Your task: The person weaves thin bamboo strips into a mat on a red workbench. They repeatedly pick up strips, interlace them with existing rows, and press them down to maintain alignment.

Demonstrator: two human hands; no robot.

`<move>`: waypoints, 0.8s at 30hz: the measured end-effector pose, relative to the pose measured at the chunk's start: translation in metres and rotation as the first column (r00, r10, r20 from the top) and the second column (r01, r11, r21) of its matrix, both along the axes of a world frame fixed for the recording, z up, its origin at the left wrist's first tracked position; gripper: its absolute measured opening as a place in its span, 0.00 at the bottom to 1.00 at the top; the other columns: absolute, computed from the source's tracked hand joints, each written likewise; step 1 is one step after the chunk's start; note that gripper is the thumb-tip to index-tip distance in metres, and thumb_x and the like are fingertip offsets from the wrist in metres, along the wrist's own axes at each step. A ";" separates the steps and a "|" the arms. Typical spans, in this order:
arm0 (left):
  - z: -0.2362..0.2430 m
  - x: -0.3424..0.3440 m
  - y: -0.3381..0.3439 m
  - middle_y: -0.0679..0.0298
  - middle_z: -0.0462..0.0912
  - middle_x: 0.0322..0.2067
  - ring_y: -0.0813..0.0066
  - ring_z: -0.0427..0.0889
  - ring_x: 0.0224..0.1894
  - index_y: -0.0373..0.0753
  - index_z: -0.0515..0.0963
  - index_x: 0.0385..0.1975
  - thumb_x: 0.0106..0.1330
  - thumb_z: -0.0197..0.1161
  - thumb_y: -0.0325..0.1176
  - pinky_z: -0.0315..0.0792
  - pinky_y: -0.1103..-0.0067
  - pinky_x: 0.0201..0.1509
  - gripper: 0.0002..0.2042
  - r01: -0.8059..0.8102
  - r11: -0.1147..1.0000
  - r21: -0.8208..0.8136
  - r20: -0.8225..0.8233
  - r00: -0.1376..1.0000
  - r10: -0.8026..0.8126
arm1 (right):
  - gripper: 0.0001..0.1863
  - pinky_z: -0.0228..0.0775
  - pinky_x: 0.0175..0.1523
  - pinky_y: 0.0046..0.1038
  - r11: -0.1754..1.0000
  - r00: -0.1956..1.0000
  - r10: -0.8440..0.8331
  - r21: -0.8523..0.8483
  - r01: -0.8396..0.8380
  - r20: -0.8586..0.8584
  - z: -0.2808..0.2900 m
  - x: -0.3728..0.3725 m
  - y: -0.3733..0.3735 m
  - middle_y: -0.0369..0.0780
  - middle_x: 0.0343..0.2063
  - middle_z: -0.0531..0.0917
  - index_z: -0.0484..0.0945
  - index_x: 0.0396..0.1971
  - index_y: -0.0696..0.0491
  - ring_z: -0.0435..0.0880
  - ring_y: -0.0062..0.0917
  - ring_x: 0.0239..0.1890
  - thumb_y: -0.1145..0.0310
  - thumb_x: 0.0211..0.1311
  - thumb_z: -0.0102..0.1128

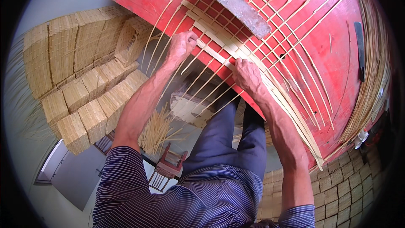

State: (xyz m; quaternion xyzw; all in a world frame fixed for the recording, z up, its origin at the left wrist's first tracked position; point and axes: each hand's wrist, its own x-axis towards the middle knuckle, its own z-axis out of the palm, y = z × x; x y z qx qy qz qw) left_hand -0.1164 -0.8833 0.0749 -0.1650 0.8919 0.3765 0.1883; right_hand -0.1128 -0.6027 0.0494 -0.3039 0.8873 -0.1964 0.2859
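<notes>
On a red tabletop point(333, 63) lies a lattice of thin bamboo strips point(280, 21), with long loose ends reaching over the near edge. A heavy grey metal bar point(232, 5) rests across the woven part. Wider pale slats point(211, 33) run side by side along the lattice's near side. Closest to me, one flat bamboo slat point(214, 54) spans between my hands, over the thin strips. My left hand point(181, 48) pinches its left end, fingers closed. Near its right end my right hand point(248, 76) is also closed, its fingertips on the slat.
A dark flat blade point(360, 51) lies at the table's right, beside a long bundle of thin strips point(377, 67). Stacked woven bamboo boxes point(63, 55) stand on the left. Cut strips point(157, 131) and a small reddish wooden stool point(171, 162) are below on the floor.
</notes>
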 end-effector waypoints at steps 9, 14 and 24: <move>0.001 -0.003 -0.005 0.56 0.84 0.26 0.64 0.84 0.32 0.32 0.81 0.34 0.58 0.65 0.33 0.77 0.73 0.38 0.11 -0.031 0.998 0.064 0.072 0.997 0.026 | 0.07 0.78 0.35 0.44 0.998 1.000 0.001 -0.059 0.001 0.025 0.004 -0.006 0.001 0.53 0.25 0.81 0.72 0.32 0.61 0.85 0.46 0.29 0.72 0.59 0.55; 0.012 0.003 0.013 0.59 0.82 0.24 0.67 0.82 0.27 0.35 0.79 0.31 0.61 0.65 0.35 0.76 0.71 0.33 0.09 0.021 0.975 -0.221 -0.350 0.931 -0.100 | 0.08 0.78 0.35 0.45 0.998 0.998 -0.018 -0.058 0.022 0.062 0.003 -0.007 0.005 0.53 0.26 0.82 0.73 0.33 0.61 0.85 0.47 0.29 0.71 0.59 0.56; -0.005 0.083 0.122 0.53 0.76 0.24 0.52 0.78 0.28 0.36 0.74 0.31 0.51 0.71 0.28 0.72 0.62 0.35 0.12 0.001 0.979 -0.201 -0.256 0.965 -0.053 | 0.09 0.78 0.34 0.45 0.998 0.997 -0.027 -0.053 0.031 0.072 0.003 -0.009 0.004 0.53 0.25 0.82 0.74 0.32 0.61 0.85 0.48 0.28 0.70 0.57 0.58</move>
